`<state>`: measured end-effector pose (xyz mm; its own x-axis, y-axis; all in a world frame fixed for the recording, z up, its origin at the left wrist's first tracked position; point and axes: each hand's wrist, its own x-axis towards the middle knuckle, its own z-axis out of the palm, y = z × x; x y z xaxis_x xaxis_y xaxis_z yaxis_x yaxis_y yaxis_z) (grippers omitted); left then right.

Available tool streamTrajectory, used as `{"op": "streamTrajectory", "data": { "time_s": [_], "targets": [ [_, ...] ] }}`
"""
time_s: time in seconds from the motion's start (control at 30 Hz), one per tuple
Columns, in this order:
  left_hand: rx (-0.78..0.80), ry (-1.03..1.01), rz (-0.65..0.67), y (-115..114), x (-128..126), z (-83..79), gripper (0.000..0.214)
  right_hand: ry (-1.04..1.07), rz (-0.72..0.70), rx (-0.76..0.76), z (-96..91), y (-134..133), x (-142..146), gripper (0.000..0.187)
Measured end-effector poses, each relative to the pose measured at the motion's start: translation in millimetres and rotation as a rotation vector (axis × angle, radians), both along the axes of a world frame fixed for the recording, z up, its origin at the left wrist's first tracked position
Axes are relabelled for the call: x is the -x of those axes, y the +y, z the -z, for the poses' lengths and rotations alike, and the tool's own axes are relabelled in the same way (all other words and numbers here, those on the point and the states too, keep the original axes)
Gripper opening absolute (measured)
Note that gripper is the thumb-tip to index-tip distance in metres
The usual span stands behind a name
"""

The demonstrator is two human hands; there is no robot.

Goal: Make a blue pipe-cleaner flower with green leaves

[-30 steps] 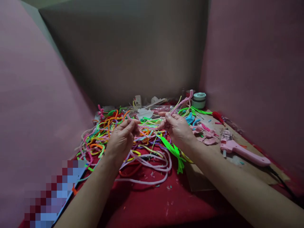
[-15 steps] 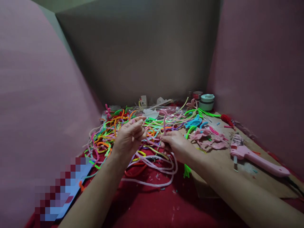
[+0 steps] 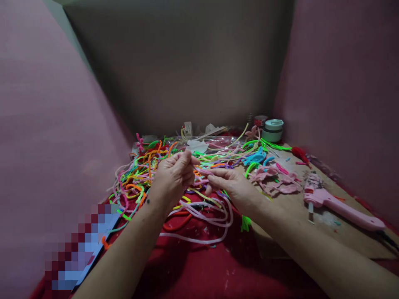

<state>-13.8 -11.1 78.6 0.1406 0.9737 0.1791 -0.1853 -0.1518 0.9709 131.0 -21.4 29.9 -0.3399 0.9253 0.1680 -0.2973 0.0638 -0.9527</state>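
Between my hands runs a short pink pipe cleaner (image 3: 203, 171), nearly level, above a tangled heap of coloured pipe cleaners (image 3: 137, 174). My left hand (image 3: 175, 171) is closed, its fingers curled round the left end of the strand, which they hide. From the right, my right hand (image 3: 235, 185) pinches the same strand between thumb and fingers. Loops of pale pink pipe cleaner (image 3: 215, 220) lie below the hands on the red cloth (image 3: 199, 270).
On a cardboard sheet (image 3: 277, 245) at the right lie a pink glue gun (image 3: 339, 209), pink fuzzy shapes (image 3: 277, 178) and a blue bundle (image 3: 254, 158). A mint lidded jar (image 3: 272, 131) stands behind. A phone-like device (image 3: 90, 253), partly pixelated, rests at left. Pink panels flank both sides.
My left hand has turned so its back faces me more. The pink pipe cleaner, which stood up from my right hand, now lies level between both hands.
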Motion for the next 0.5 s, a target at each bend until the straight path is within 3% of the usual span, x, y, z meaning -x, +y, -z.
{"op": "streamTrajectory", "data": {
  "time_s": [0.07,0.17,0.27,0.37,0.43,0.5],
  "targets": [
    [-0.037,0.003,-0.058,0.3,3.8,-1.8,0.027,0.06,-0.037,0.005,-1.4,1.6,-2.4,0.021],
    [-0.197,0.146,-0.233,0.3,8.3,-0.3,0.026,0.206,-0.056,0.162,-1.5,2.3,1.3,0.021],
    [-0.506,0.6,-0.481,0.8,13.9,5.5,0.025,0.307,0.011,0.317,0.1,2.5,8.9,0.015],
    [-0.771,0.999,-0.64,-0.1,22.4,7.7,0.022,0.272,0.103,0.325,0.1,2.3,13.9,0.015],
    [-0.789,1.066,-0.675,-3.0,28.5,3.4,0.02,0.225,0.16,0.315,-1.8,1.8,15.7,0.014],
    [-0.705,1.007,-0.657,-7.0,33.6,-4.9,0.016,0.198,0.178,0.322,-4.2,1.4,17.1,0.013]
  ]
}}
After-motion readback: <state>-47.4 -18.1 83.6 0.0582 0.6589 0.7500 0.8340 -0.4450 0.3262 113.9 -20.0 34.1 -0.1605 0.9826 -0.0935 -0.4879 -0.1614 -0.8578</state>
